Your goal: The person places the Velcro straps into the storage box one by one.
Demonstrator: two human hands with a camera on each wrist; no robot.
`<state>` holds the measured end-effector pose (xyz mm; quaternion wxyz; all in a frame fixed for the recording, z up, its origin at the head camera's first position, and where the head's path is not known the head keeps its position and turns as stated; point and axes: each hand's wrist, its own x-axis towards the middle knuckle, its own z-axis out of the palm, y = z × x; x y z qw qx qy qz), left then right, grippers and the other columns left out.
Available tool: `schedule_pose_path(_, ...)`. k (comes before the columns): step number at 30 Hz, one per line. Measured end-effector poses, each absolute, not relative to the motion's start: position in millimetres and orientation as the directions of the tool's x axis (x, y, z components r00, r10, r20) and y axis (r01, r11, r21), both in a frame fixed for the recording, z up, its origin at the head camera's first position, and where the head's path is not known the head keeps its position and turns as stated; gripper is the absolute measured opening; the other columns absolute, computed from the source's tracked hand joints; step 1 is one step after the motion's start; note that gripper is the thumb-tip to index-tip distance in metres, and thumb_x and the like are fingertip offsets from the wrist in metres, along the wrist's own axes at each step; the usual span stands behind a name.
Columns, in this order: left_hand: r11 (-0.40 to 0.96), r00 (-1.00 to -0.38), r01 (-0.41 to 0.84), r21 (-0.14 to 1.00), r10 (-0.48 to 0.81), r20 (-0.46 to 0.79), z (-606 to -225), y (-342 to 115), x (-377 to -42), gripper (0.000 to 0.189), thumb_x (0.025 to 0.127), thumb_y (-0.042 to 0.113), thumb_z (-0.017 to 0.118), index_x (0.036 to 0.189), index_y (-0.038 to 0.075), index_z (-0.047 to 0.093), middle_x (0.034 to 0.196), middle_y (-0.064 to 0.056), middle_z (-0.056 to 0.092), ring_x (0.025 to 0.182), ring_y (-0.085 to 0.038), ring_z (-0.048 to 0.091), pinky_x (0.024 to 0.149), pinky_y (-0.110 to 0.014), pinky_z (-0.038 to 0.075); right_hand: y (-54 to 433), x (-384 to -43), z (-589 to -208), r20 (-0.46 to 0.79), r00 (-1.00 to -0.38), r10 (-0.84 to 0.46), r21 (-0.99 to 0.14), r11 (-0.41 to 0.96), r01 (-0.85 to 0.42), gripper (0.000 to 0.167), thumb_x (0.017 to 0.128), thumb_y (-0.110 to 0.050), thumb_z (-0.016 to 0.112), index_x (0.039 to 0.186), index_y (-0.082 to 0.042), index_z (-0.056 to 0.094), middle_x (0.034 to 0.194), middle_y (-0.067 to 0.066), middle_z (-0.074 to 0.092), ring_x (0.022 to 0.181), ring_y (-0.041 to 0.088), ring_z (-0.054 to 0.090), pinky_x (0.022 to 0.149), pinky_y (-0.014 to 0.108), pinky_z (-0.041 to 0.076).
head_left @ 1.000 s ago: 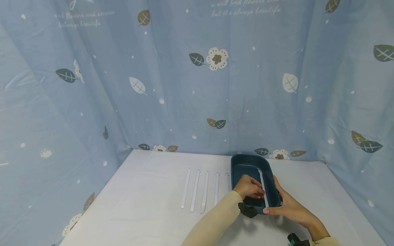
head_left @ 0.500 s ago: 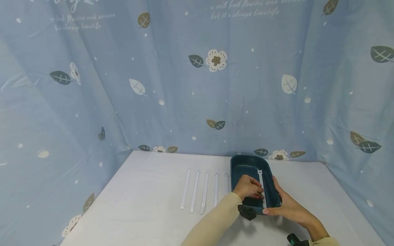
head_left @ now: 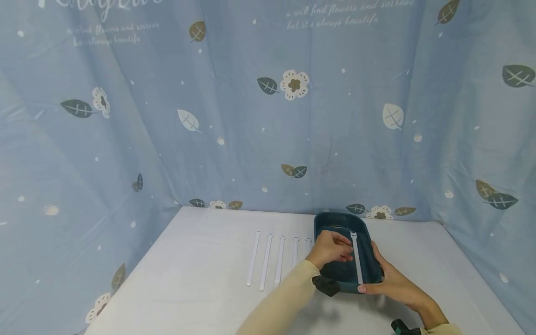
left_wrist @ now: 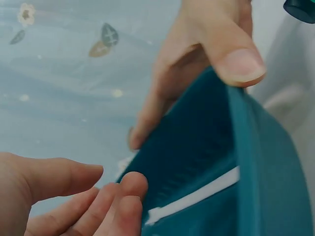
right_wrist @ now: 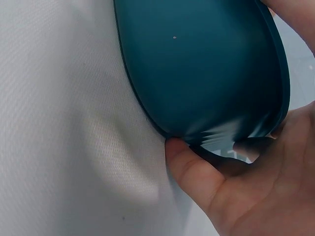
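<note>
A dark teal tray [head_left: 335, 224] stands tilted near the back right of the table. My right hand [head_left: 399, 281] grips its near right corner, thumb at the near rim and fingers along the right side; the right wrist view shows this hand [right_wrist: 251, 191] against the tray's smooth outer surface [right_wrist: 197, 73]. Inside the tray lies one white flat strap [head_left: 357, 260] with a wider head at its far end. My left hand [head_left: 331, 249] hovers over the tray's left part, fingers loosely bent and holding nothing. In the left wrist view a gap separates its thumb and fingertips, near the strap's head [left_wrist: 155, 215].
Left of the tray, several similar white straps [head_left: 265, 263] lie side by side on the white table [head_left: 201, 270]; my left sleeve overlaps some of them. A blue patterned curtain [head_left: 234, 93] rises behind the table and along both sides.
My left hand has let go of the strap and drawn back to the left. The strap stays in the tray, and my right hand keeps its grip.
</note>
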<state>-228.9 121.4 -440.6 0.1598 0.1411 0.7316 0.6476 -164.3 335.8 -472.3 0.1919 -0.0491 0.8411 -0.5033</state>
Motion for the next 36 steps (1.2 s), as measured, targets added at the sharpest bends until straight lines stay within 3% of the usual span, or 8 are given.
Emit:
schedule_pose_path(12, 0.083, -0.894, 0.105, 0.991, 0.444, 0.057, -417, 71, -236, 0.020, 0.095, 0.011, 0.074, 0.112, 0.002, 0.074, 0.100, -0.011, 0.075, 0.083, -0.027, 0.079, 0.075, -0.031, 0.066, 333, -164, -473, -0.269, -0.924, -0.272, -0.874, 0.472, 0.116, 0.130, 0.089, -0.031, 0.078, 0.159, -0.019, -0.031, 0.169, 0.023, -0.027, 0.154, 0.058, -0.016, 0.115, 0.085, 0.007)
schedule_pose_path(28, 0.153, -0.936, 0.212, 0.965, 0.317, 0.155, -398, 4, -239, 0.026, 0.097, 0.018, 0.072, 0.117, 0.003, 0.073, 0.106, -0.016, 0.075, 0.086, -0.025, 0.079, 0.079, -0.032, 0.066, 334, -163, -473, -0.262, -0.926, -0.270, -0.869, 0.483, 0.104, 0.130, 0.089, -0.031, 0.078, 0.159, -0.021, -0.030, 0.168, 0.022, -0.029, 0.153, 0.059, -0.017, 0.112, 0.087, 0.008)
schedule_pose_path(36, 0.131, -0.957, 0.186, 0.974, 0.247, 0.150, -398, -30, -240, 0.028, 0.097, 0.021, 0.072, 0.121, 0.007, 0.073, 0.111, -0.014, 0.074, 0.088, -0.020, 0.078, 0.084, -0.033, 0.065, 335, -164, -471, -0.268, -0.922, -0.279, -0.874, 0.474, 0.110, 0.130, 0.090, -0.031, 0.078, 0.158, -0.023, -0.032, 0.168, 0.021, -0.031, 0.152, 0.059, -0.019, 0.110, 0.089, 0.008)
